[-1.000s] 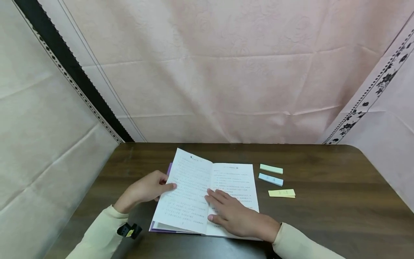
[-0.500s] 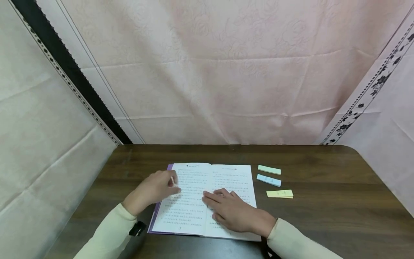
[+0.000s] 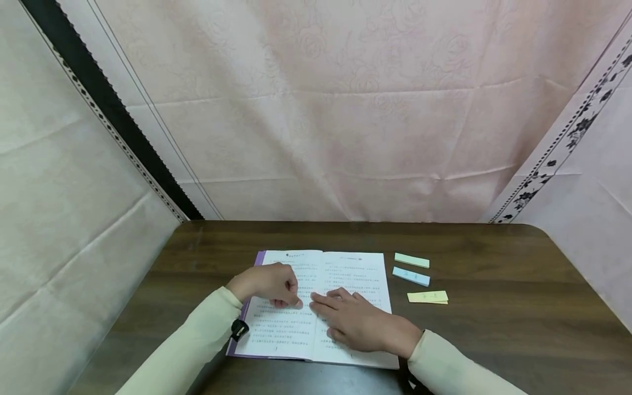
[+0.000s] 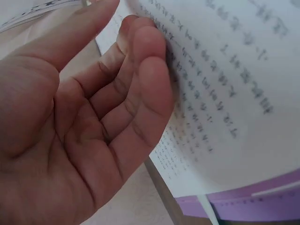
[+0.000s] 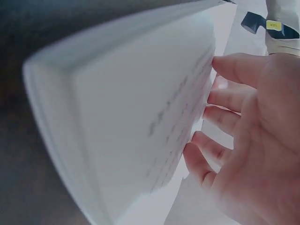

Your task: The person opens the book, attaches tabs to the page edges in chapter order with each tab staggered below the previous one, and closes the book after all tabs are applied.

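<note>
An open book (image 3: 286, 329) with a purple cover lies flat, its pages covered in lines of small print. Over the left page is my left hand (image 3: 270, 282), its fingers loosely curved and holding nothing. In the left wrist view, the fingertips (image 4: 154, 79) of that hand meet or nearly meet the printed page (image 4: 234, 117). My right hand (image 3: 353, 321) rests on the right page near the spine with fingers spread. Several of its fingertips (image 5: 194, 157) touch the paper in the right wrist view, and the thick page block (image 5: 61, 108) shows there.
Right of the book, a green strip (image 3: 412, 260), a blue strip (image 3: 411, 276) and yellow strips (image 3: 427, 297) lie on the brown wooden table (image 3: 494, 307). Pale cloth (image 3: 345, 109) hangs behind the table. A black wrist device (image 3: 240, 329) sits on the left sleeve.
My left hand has let go of the lifted left page, which now lies flat, and has moved right across it towards the spine. My right hand stays on the right page.
</note>
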`<move>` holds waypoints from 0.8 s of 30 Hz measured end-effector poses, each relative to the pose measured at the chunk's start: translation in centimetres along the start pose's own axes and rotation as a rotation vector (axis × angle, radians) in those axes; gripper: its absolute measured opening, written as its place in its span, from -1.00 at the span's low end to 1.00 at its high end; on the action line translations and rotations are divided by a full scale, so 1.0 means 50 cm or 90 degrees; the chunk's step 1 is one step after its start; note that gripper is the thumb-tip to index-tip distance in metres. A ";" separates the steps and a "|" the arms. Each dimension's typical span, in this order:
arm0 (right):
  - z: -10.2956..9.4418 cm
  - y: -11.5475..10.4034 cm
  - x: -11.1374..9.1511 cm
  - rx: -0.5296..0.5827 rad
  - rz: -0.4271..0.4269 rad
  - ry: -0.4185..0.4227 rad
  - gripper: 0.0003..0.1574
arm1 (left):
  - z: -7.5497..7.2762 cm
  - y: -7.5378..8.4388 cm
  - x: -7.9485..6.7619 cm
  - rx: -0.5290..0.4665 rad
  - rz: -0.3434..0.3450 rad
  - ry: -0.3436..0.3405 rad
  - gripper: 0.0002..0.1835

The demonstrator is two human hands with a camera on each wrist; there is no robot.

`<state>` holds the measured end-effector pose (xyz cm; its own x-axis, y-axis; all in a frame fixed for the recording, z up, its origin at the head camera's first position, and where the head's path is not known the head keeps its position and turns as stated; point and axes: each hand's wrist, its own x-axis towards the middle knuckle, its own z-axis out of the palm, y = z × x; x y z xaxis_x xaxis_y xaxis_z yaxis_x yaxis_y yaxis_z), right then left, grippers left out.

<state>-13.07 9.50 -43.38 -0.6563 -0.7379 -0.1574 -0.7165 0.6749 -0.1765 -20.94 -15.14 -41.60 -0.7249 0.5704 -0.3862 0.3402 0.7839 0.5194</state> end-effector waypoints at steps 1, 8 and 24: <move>-0.003 -0.001 -0.002 0.001 -0.003 -0.003 -0.25 | 0.002 0.001 0.001 -0.008 -0.010 -0.005 -0.67; -0.003 -0.003 -0.013 0.018 -0.010 -0.003 -0.26 | 0.009 0.010 0.010 -0.035 -0.066 -0.036 -0.62; -0.054 0.164 0.002 0.188 0.226 0.129 0.06 | 0.019 0.027 0.001 0.006 -0.101 -0.001 -0.57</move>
<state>-19.66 14.98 -42.23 -0.9008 -0.4283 -0.0716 -0.3627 0.8326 -0.4186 -19.96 -13.82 -41.66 -0.7688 0.4401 -0.4640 0.2275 0.8663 0.4448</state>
